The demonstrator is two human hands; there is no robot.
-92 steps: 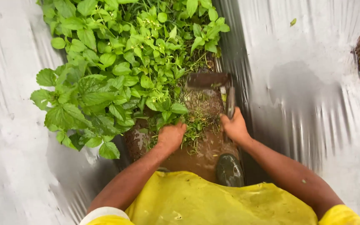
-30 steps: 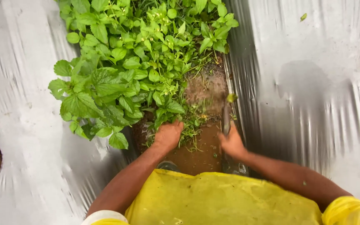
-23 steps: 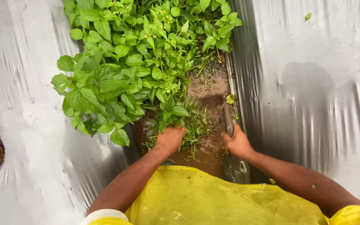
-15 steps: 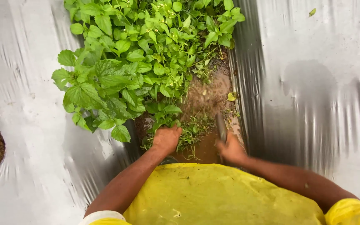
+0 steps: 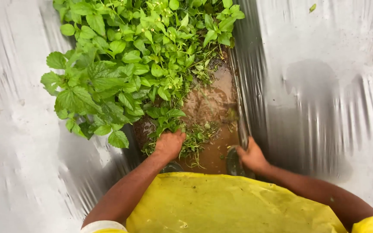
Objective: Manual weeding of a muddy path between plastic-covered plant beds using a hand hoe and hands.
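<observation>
My left hand (image 5: 169,146) is closed in a fist around a tuft of low weeds (image 5: 195,140) at the near edge of the furrow, gripping them at the base just above the wet soil. My right hand (image 5: 252,156) sits off to the other side, wrapped around the handle of a narrow blade (image 5: 241,129) whose metal runs away from my knuckles along the edge of the silver plastic mulch (image 5: 316,99); the blade is blurred, so I cannot tell exactly where its tip meets the ground. Between my two hands lies a patch of muddy brown soil (image 5: 208,103) with a little standing water. Beyond my left fist, the tall leafy green plants (image 5: 121,64) crowd the furrow and spill over the mulch on that side. I judge that I am mid-way through clearing this strip: the ground just ahead of my right hand is bare, the growth past my left is not. The next move, I think, calls for a firm hold on the tuft and a low cut close to the roots, keeping the blade off the plastic and away from my left fingers.
</observation>
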